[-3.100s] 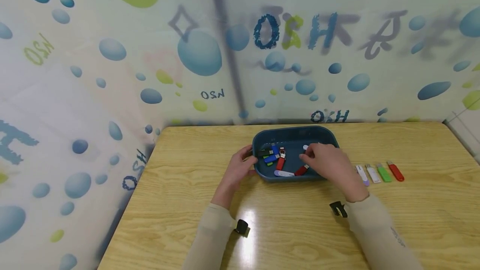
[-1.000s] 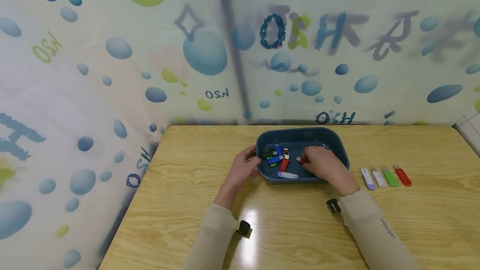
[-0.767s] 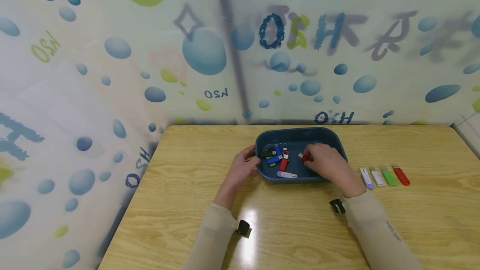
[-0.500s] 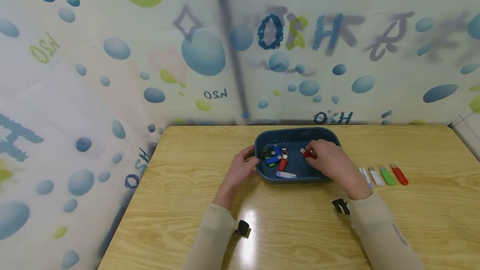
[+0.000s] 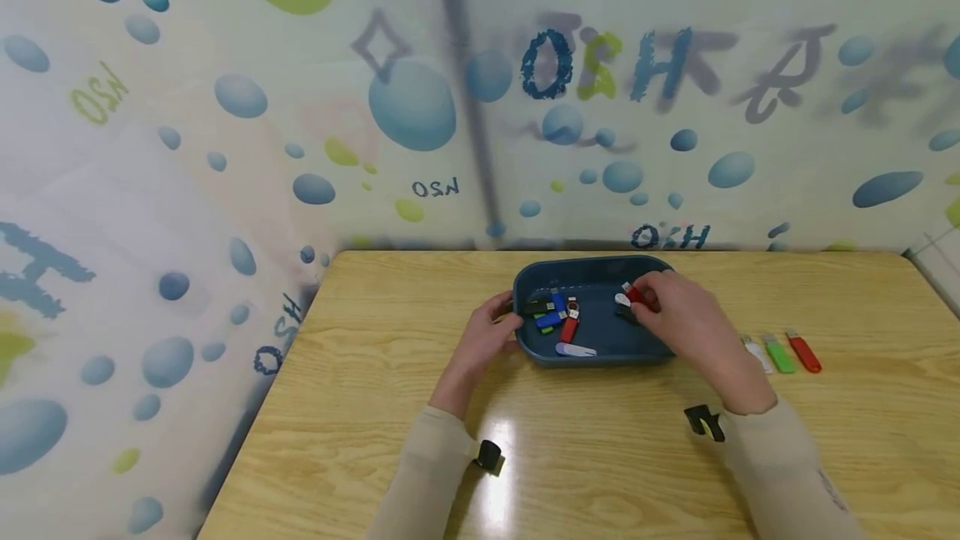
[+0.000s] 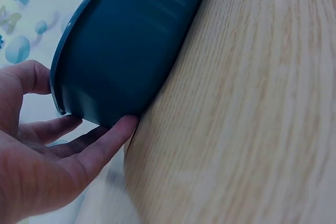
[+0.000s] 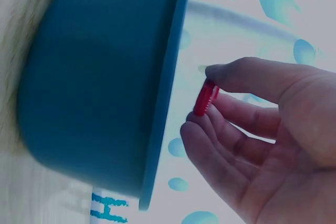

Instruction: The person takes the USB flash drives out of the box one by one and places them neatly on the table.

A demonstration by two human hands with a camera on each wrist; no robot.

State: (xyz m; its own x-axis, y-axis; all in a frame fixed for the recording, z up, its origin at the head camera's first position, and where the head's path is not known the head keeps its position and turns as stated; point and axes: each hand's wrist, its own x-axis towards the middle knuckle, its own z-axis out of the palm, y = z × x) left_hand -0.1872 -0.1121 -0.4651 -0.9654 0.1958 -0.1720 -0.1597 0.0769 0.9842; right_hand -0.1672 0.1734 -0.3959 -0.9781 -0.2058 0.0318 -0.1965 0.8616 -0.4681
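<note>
Fingers of the right hand (image 5: 693,323) pinch a red USB stick (image 5: 633,293) over the right end of a blue tub (image 5: 592,273); the left hand (image 5: 483,333) grips the tub's left end. More sticks (image 5: 570,327) lie inside the tub, and 3 others (image 5: 779,355) show on the table (image 5: 600,440) right of it.

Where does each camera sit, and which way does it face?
Head: on the head, looking forward and down at table, blue tray and patterned backdrop; left hand, right hand and sleeves show.
Left wrist: on that wrist, facing the tray's outer wall; only the left hand shows.
Right wrist: on that wrist, facing the tray's outside; right hand pinches a red USB stick.
Shared: head and right wrist both show the stick.
</note>
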